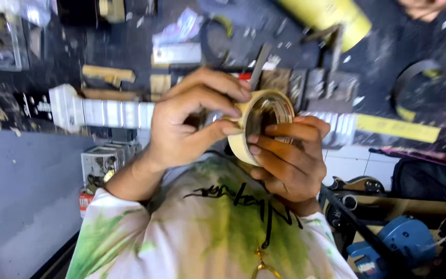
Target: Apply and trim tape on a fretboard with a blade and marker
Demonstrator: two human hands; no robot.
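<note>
The round roll of cream paper tape [239,145] is up in the air in the middle of the view, above the dark, messy worktop [37,170] and close to the person's green and white shirt [223,227].

The left hand [194,121], at 9 o'clock from the roll, pinches its edge with thumb and fingertips. The right hand [291,161], at 4 o'clock, is wrapped around the side and holds it steady. I cannot tell if a loose end of tape is lifted.

The worktop looks crowded. If the roll slips, I think it could roll off among the scraps and pick up dust on its sticky side. The long white ribbed bar [104,112] lies at 9 o'clock, and the fat yellow tube [331,18] at 1 o'clock, so a dropped roll might bump them. If the left fingers pull too hard, the thin tape may tear crooked or stick to itself.
</note>
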